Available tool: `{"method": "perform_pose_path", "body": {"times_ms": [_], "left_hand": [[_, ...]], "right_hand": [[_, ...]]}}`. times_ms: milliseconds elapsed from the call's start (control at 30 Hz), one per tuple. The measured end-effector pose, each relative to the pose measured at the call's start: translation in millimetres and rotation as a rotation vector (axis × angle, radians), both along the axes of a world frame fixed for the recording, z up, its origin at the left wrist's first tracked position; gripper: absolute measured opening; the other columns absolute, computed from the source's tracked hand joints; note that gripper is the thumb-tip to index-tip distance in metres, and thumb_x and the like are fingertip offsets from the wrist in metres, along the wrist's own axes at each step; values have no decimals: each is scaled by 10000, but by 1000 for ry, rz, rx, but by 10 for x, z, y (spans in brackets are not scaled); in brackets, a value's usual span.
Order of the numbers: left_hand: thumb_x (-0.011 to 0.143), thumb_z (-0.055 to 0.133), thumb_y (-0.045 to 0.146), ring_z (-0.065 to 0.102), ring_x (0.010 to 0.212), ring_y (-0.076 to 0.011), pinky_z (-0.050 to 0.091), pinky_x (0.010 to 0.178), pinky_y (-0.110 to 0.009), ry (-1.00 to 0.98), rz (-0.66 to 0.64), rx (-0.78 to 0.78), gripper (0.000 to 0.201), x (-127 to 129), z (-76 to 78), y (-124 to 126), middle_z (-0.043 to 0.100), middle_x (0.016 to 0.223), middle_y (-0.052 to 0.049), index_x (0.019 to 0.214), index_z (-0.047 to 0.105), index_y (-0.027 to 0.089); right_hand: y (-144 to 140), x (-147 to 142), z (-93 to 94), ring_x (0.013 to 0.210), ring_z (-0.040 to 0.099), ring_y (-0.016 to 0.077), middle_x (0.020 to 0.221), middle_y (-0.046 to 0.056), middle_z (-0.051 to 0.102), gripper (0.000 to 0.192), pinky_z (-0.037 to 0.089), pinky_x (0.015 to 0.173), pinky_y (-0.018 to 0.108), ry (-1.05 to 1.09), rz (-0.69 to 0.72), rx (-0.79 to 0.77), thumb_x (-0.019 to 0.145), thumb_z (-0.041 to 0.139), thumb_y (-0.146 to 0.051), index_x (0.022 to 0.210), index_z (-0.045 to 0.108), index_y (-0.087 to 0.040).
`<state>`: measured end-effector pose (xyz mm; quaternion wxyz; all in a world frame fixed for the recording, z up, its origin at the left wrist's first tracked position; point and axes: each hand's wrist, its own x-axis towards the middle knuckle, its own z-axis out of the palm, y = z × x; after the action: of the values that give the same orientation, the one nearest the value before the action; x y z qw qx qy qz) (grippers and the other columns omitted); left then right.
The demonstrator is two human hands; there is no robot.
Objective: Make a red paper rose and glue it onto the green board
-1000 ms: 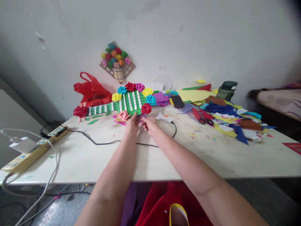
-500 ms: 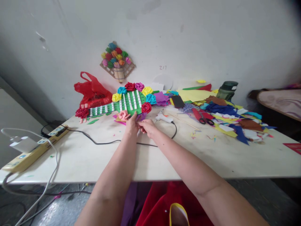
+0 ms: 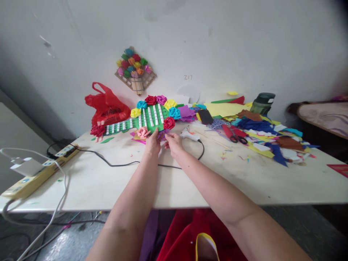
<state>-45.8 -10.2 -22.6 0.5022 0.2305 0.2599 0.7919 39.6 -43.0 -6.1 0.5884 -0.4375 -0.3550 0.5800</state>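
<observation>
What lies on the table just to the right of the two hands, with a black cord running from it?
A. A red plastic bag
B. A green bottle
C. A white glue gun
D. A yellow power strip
C. The white glue gun lies right beside the right hand, its black cord curling away from it; the bag, the bottle and the power strip all sit farther off.
</observation>
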Motion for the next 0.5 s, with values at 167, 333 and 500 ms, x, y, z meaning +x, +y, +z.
{"method": "perform_pose_path", "body": {"times_ms": [167,333,500], "left_hand": [[683,728,119,644,691,-138,514,723,-301,1,-6,-10,238,10,11,-5,657,753,7,827,552,188],[671,735,115,643,678,-130,515,715,-298,8,-11,-7,269,18,17,-13,664,775,20,845,546,197],[642,765,151,636,674,-123,516,725,-300,49,-57,24,292,42,20,-34,665,774,22,824,541,196]], "right_hand": [[80,29,24,471,565,73,849,-6,625,408,438,379,193,99,-91,11,730,619,-80,1113,511,-173],[173,80,5,573,617,75,1133,44,624,480,498,485,205,120,-89,112,656,612,-36,1106,557,-194],[228,139,11,542,579,78,830,-26,655,347,497,509,216,111,-68,197,617,632,-38,936,609,-172]]}}
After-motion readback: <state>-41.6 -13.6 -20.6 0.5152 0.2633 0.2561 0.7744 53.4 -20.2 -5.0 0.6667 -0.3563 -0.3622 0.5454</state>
